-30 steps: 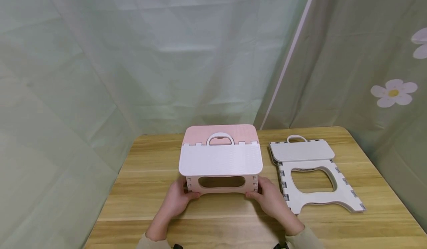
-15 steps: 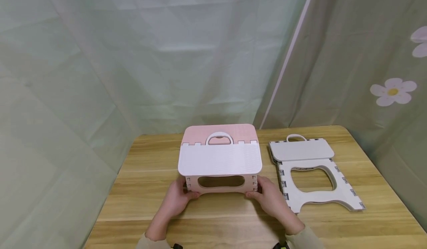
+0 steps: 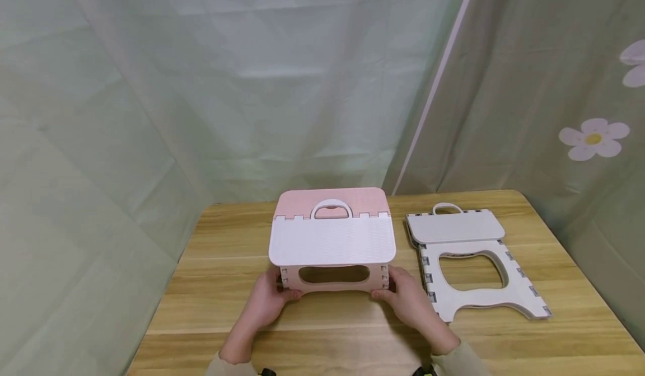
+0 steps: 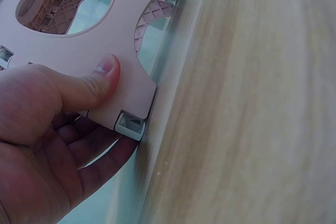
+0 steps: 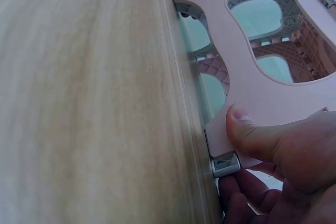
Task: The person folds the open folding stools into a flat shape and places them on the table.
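A pink and white folding stool (image 3: 332, 241) stands unfolded on the wooden table, its white half of the seat toward me and a white carry handle arched at the seam. My left hand (image 3: 267, 300) grips the near left leg low down, thumb on the pink front panel (image 4: 68, 51) and fingers behind the leg's edge. On the other side my right hand (image 3: 407, 300) holds the near right leg the same way, its thumb (image 5: 244, 127) against the panel close to the foot. In the left wrist view, lattice ribs show on the stool's inner faces.
A second folding stool (image 3: 468, 264), white with grey hinges, lies folded flat on the table (image 3: 353, 342) to the right, its handle pointing to the back. A pale green curtain (image 3: 302, 85) hangs close behind the table's far edge.
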A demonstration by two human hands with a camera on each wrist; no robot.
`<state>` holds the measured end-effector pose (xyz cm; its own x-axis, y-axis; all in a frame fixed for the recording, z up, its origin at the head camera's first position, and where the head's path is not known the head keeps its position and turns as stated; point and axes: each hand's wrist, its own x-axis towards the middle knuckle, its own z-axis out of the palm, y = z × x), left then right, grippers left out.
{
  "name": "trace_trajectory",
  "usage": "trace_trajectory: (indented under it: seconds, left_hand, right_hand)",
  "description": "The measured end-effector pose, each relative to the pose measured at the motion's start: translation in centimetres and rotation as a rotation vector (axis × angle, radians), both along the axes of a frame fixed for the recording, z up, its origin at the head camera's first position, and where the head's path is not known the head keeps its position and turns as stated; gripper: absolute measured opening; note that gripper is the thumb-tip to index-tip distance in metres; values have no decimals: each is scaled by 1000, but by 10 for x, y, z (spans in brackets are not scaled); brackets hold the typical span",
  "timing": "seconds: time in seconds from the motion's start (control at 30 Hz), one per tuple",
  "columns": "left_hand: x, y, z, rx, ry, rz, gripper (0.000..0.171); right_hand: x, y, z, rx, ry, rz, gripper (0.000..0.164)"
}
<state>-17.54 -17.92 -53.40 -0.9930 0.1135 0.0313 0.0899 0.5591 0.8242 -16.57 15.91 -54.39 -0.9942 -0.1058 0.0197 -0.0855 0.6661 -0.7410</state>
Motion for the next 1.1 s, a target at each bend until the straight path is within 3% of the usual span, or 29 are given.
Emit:
trace_trajectory:
  seconds: [1.1]
  left_hand:
    - [0,-1,-1,12,4,-8,55]
  right_hand:
    - [2,-1,1,7,4,5,42]
